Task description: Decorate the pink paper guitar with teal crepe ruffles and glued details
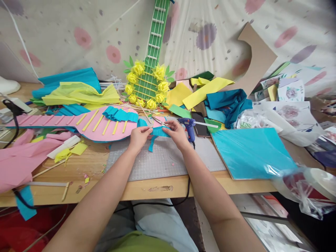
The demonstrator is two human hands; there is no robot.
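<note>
Between my two hands a strip of blue crepe paper [158, 132] is stretched over the grey cutting mat [147, 164]. The fingertips of my left hand [139, 139] pinch its left end. My right hand [177, 133] pinches the other end. A short blue tail of paper dangles below the strip. To the left lies a pink paper guitar [91, 124] with yellow sticks and a ruffled blue crepe strip [120, 114] across its body. Scissors [159, 121] lie just behind my fingers. A blue glue gun [188, 128] with a white glue stick stands right of my right hand.
A green paper guitar [151, 70] ringed with yellow paper flowers leans at the back. Blue card sheets [252, 152] in plastic lie at right, near a dark phone [201, 124]. Pink crepe paper [23, 164] and scraps cover the left. A black cord [188, 185] hangs over the front edge.
</note>
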